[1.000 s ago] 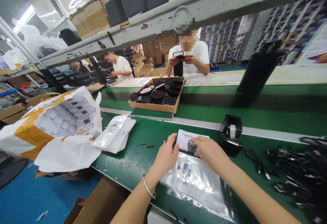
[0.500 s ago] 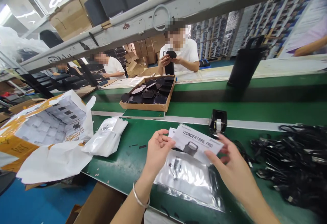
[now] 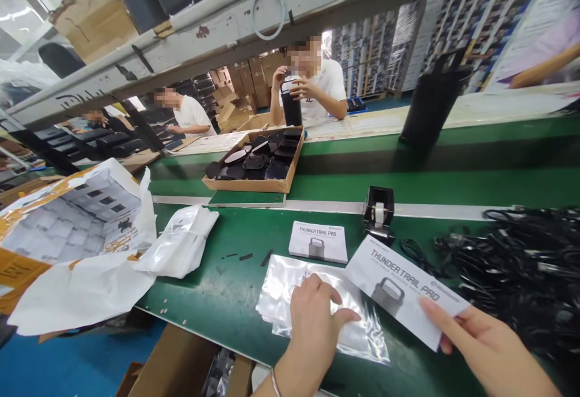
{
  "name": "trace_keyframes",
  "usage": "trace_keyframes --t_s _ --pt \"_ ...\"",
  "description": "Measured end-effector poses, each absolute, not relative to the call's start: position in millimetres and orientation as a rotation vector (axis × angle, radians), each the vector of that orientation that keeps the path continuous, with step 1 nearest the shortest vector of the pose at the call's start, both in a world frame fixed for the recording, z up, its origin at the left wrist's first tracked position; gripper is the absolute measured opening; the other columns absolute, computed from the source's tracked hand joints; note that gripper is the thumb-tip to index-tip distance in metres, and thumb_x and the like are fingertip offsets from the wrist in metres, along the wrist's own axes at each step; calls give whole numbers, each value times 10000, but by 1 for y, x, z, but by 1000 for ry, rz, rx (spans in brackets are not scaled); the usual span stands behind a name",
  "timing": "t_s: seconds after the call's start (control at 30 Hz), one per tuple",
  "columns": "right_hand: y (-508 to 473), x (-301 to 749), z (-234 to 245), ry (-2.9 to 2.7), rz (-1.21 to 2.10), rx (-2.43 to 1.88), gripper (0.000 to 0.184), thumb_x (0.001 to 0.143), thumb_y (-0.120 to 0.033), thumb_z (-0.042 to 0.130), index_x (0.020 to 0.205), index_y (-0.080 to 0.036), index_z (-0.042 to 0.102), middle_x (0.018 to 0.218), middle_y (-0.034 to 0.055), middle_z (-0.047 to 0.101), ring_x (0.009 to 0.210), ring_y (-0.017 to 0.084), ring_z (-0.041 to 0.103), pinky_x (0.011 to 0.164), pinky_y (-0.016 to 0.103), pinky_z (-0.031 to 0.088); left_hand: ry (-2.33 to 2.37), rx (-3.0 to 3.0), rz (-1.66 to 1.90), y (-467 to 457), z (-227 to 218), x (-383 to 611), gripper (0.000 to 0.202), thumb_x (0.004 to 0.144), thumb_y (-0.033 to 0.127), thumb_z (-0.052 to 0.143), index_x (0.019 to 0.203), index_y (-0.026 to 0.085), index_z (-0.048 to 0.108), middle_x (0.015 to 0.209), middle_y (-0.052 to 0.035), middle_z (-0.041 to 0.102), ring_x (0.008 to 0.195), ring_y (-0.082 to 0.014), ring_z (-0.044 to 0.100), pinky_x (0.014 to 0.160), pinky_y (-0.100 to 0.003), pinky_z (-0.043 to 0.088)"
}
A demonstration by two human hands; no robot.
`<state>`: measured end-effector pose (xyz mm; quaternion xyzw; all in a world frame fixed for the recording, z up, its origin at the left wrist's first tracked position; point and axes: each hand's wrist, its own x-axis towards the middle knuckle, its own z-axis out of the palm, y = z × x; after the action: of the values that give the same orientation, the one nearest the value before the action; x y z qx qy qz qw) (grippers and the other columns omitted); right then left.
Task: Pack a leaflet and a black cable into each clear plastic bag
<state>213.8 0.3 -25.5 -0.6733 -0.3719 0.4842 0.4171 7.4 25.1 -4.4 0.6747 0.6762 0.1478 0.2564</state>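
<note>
Between the thumb and fingers of my right hand (image 3: 480,339) is a white printed booklet (image 3: 394,282) reading "THUNDER TRAIL PRO", tilted over the bench. My left hand (image 3: 317,318) rests on or just over a pile of clear plastic bags (image 3: 281,285), thumb and fingers apart; whether it touches them I cannot tell. Behind the bags lies a stack of matching booklets (image 3: 317,243). A black tape dispenser (image 3: 379,213) stands just beyond the held booklet.
Black cables (image 3: 512,264) are heaped at the right. A cardboard tray (image 3: 254,185) of black parts sits ahead, a black speaker (image 3: 432,107) farther right. White packets (image 3: 181,243) and an open carton (image 3: 27,264) are at left. Across the bench a co-worker (image 3: 312,95) handles a black item.
My right hand has drawn one booklet to the right, away from the stack. My left hand has let go of the booklets and come down over the bags.
</note>
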Motion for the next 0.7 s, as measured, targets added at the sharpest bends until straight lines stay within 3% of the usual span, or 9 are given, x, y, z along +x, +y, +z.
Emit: trace_keyframes --t_s 0.13,0.23,0.4,0.5,0.7 --pt "-9 221 -32 -896 1297 -1806 489 672 -605 599 399 -252 397 539 43 640 441 154 492 408 283 424 1814 1870 385 26 -7 10 81 728 255 741 693 183 728 826 -77 660 806 -291 625 737 -427 428" --pt "-12 221 -29 -948 1237 -1902 475 651 -586 594 366 -253 410 449 23 576 418 136 446 437 276 428 1803 1857 447 25 -7 7 73 707 233 758 733 171 729 826 -80 658 819 -288 624 735 -414 441" --pt "-15 217 -19 -961 1168 -1910 428 538 -580 587 316 -266 400 444 38 584 446 165 494 453 290 442 1776 1890 511 23 -13 5 45 749 172 701 709 168 721 788 -70 641 778 -263 623 727 -398 451" --pt "-17 218 -23 -1017 1218 -1888 428 583 -562 597 327 -267 422 392 16 539 424 163 491 471 291 460 1758 1938 558 20 -17 3 113 796 146 621 726 172 706 775 -62 628 760 -246 615 710 -382 457" --pt "-26 219 -44 -1058 1279 -1815 360 683 -525 594 472 -236 561 533 27 659 476 185 572 485 286 476 1773 2049 669 11 -22 4 180 824 85 509 737 175 639 777 -54 604 752 -217 595 684 -341 455"
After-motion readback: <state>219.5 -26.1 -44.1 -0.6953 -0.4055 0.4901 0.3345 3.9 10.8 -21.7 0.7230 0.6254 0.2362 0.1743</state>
